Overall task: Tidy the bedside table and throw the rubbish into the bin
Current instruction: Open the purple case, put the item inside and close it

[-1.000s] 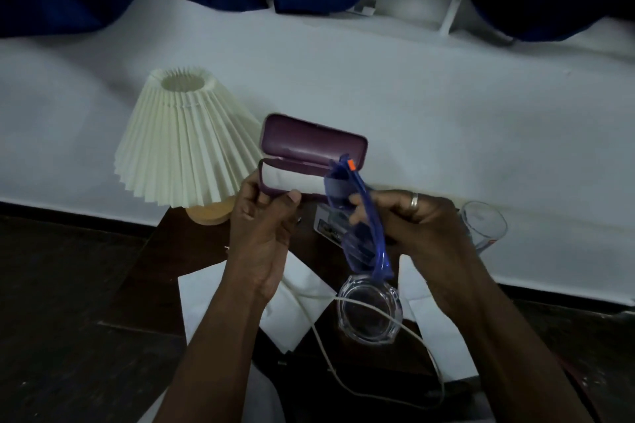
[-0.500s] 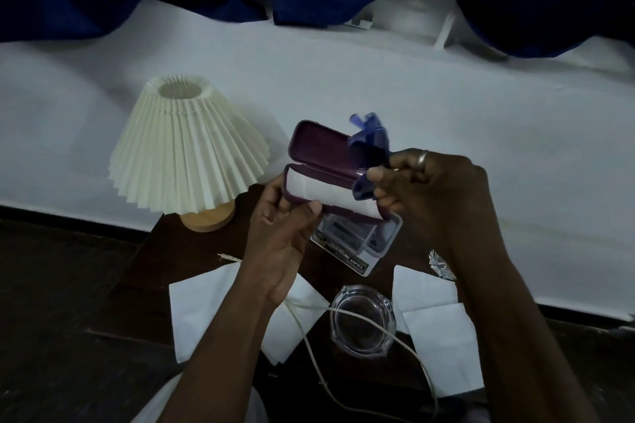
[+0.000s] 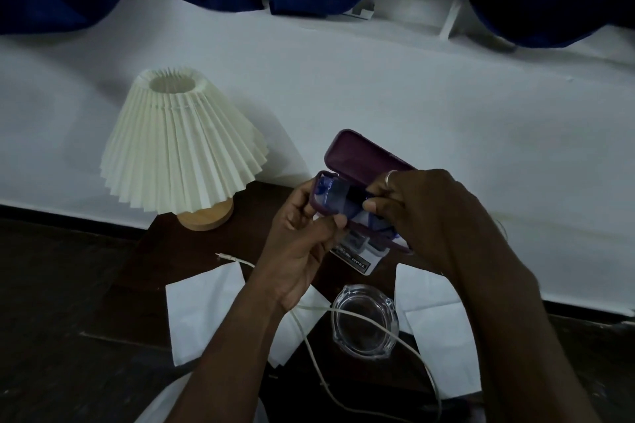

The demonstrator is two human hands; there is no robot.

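I see the bedside table (image 3: 192,251) beneath both hands, with the lamp (image 3: 178,151) to their left. My left hand (image 3: 302,233) grips the open purple case (image 3: 357,161). My right hand (image 3: 422,216) pinches the blue glasses (image 3: 335,197) lying inside it.

Purple case (image 3: 357,156) w/ blue glasses (image 3: 335,197), cream pleated lampshade (image 3: 178,148), white napkins (image 3: 202,306).

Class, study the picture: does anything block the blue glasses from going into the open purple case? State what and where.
Nothing visible does. The purple case is open, and the blue glasses lie in its tray, pinched by the right hand; the left hand holds the case.
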